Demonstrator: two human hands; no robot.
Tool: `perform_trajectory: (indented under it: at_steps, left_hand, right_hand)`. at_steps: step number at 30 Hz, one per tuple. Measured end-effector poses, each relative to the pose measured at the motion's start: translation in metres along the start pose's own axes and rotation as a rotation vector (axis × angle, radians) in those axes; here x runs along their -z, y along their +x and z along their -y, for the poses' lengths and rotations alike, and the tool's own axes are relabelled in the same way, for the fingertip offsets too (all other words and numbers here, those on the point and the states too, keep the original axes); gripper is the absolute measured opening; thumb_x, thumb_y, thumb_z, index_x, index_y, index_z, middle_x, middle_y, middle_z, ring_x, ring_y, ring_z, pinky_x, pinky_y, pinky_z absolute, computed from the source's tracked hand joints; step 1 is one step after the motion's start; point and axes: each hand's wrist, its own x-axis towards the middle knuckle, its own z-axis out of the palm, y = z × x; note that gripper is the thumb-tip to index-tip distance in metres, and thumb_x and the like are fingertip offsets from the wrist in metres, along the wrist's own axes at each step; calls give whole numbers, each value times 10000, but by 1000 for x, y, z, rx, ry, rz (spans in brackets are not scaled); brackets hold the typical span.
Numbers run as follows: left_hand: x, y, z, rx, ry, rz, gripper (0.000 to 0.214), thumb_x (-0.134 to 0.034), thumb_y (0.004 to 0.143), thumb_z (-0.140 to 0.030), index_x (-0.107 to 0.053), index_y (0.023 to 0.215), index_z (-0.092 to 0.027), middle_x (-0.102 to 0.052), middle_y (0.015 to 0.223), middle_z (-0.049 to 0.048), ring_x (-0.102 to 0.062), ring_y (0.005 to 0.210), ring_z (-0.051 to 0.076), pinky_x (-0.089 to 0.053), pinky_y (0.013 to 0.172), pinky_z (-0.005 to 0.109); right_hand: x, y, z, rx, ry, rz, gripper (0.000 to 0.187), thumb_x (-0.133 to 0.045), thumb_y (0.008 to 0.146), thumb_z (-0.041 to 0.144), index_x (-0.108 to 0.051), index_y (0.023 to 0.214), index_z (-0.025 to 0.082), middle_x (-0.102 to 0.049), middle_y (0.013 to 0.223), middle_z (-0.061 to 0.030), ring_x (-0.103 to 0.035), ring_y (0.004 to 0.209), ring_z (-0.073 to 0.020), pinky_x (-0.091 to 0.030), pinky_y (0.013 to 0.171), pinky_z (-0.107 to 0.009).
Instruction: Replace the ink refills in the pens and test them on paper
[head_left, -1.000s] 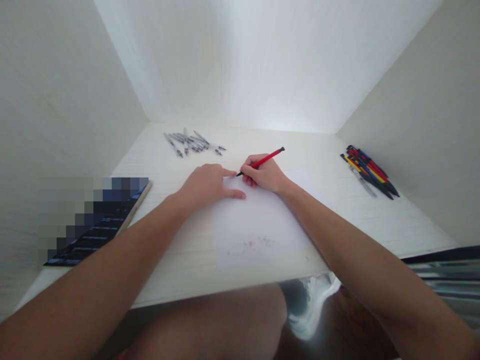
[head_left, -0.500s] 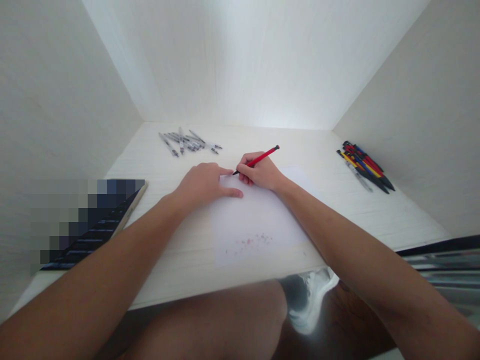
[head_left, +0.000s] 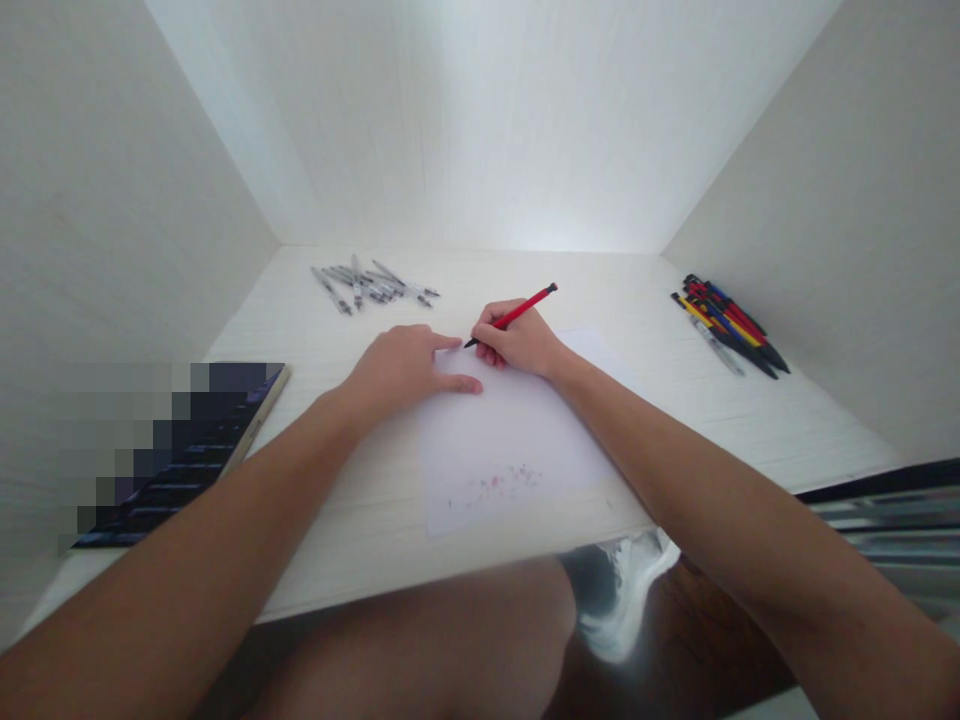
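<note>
A red pen with a black tip and a black end is pinched in my right hand. Its tip points down and left, at the top edge of a white sheet of paper; whether it touches the sheet I cannot tell. My left hand lies over the sheet's upper left corner, thumb and forefinger spread apart, the forefinger's end close to the pen tip. Small reddish and dark marks show near the lower edge of the paper.
Several clear pens lie in a loose pile at the back left. Several red, yellow, blue and black pens lie by the right wall. A laptop, partly pixelated, stands at the left. Below the desk's front edge are a leg and a shoe.
The view has shifted very slightly. Both hands, the red pen and the paper keep almost the same places relative to each other.
</note>
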Motion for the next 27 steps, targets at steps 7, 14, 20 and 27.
perform_trajectory:
  at_steps: [7,14,20,27]
  left_hand:
    - [-1,1,1,2,-9,-3,927,-711,719,-863,-696,1431,-270,-750,1158,107,-678,1047,325,-483,879,397]
    - [-1,1,1,9,-6,3,937,-713,716,-865,-686,1443,-273,-745,1132,104,-676,1058,339,-485,896,417]
    - [-5,2,3,13,-19,-11,957,-706,698,-887,-699,1426,-266,-740,1087,106,-677,1011,332,-486,875,415]
    - [-3,2,3,12,-16,-5,953,-705,702,-878,-696,1430,-262,-748,1096,107,-681,1016,336,-495,881,423]
  right_hand:
    - [0,0,0,15,-13,3,163,-601,851,206,-627,696,165,-658,635,-29,-570,567,-112,-443,521,-244]
    - [1,-1,-1,39,-1,3,161,-608,837,195,-641,683,160,-669,636,-34,-589,567,-114,-451,513,-238]
    - [1,-1,-2,1,6,-16,167,-613,830,198,-636,668,162,-667,614,-39,-578,549,-114,-446,491,-236]
    - [0,-1,-1,-10,6,-7,151,-603,835,196,-630,689,168,-680,619,-33,-586,531,-110,-443,488,-223]
